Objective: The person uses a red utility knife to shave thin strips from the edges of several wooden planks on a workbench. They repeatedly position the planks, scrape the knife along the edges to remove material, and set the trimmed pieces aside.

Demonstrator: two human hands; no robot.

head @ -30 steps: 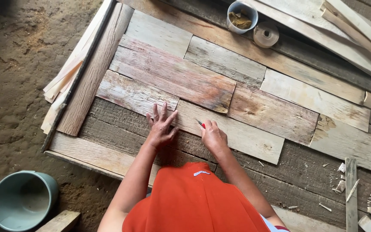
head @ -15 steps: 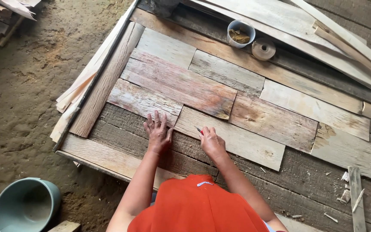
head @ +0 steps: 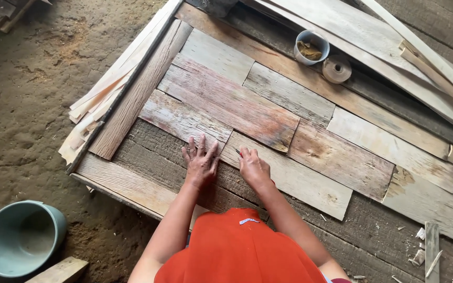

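Head view: left hand (head: 201, 163) flat, fingers spread, pressing the reddish short plank (head: 184, 120) at its lower edge; right hand (head: 252, 167) curled around a small red-tipped marker (head: 238, 152) at the pale long plank (head: 289, 178). Step judged: marking or fitting planks. Grey cup (head: 311, 47), tape roll (head: 336, 69), teal bucket (head: 21, 237); no labels legible.
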